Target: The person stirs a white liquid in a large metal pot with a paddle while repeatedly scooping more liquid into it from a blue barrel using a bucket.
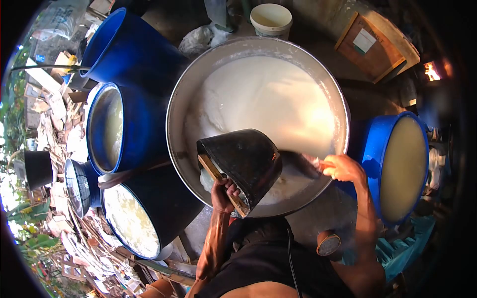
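A wide round metal vat stands in front of me, with milky white liquid inside. My left hand is closed round a wooden bar across the mouth of a black bucket. The bucket is tipped on its side over the near part of the vat, mouth toward my left hand. At the vat's right rim my right hand grips the handle of a dark, flat-looking tool. Its blurred far end reaches the bucket's base in this view.
Several blue barrels stand on the left, some with pale liquid. Another blue barrel of cloudy liquid is at the right. A white bucket and a wooden box lie beyond the vat. Fire glows far right. A small cup-like container sits near me.
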`<action>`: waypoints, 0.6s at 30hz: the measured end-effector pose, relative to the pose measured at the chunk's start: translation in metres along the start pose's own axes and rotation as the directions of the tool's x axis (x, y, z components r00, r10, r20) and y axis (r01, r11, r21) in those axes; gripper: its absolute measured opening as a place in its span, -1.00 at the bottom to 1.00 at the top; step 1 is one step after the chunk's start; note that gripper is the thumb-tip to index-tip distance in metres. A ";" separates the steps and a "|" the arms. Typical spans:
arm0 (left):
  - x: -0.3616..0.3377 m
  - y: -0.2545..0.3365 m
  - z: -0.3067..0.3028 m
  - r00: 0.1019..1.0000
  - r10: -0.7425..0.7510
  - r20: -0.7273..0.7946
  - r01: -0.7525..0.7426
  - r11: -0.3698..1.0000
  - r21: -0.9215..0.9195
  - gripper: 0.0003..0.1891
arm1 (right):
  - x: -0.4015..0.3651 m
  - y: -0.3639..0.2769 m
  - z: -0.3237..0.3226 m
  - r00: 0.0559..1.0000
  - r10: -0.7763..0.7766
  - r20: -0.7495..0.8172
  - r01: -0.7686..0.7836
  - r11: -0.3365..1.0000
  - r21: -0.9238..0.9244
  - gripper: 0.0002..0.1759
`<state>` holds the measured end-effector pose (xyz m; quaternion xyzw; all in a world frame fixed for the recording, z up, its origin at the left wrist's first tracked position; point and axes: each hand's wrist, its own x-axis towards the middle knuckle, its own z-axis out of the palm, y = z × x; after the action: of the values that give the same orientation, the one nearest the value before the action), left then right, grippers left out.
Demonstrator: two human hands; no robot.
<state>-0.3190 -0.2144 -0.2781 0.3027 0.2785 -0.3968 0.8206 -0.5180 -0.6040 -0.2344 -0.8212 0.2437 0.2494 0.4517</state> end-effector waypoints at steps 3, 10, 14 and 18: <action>-0.002 0.002 0.004 1.000 0.012 -0.020 -0.011 0.999 0.036 -0.85 | 0.021 -0.038 -0.011 0.958 0.229 -0.172 -0.176 0.944 0.278 -0.78; -0.001 0.003 0.006 0.998 0.015 -0.058 -0.012 0.999 0.048 -0.83 | 0.188 -0.006 -0.022 0.805 0.044 -0.592 0.145 0.953 0.267 -0.73; 0.000 0.003 0.003 0.998 0.022 -0.064 -0.018 0.997 0.069 -0.85 | 0.257 0.017 -0.024 0.779 -0.195 -0.596 0.237 0.971 -0.007 -0.70; 0.000 0.004 0.002 0.998 0.011 -0.068 -0.007 0.998 0.057 -0.87 | 0.261 0.021 0.004 0.839 -0.288 -0.461 0.276 0.956 -0.095 -0.67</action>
<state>-0.3156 -0.2138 -0.2763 0.3402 0.2936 -0.3905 0.8035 -0.3347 -0.6563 -0.4137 -0.8894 0.2192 -0.0232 0.4004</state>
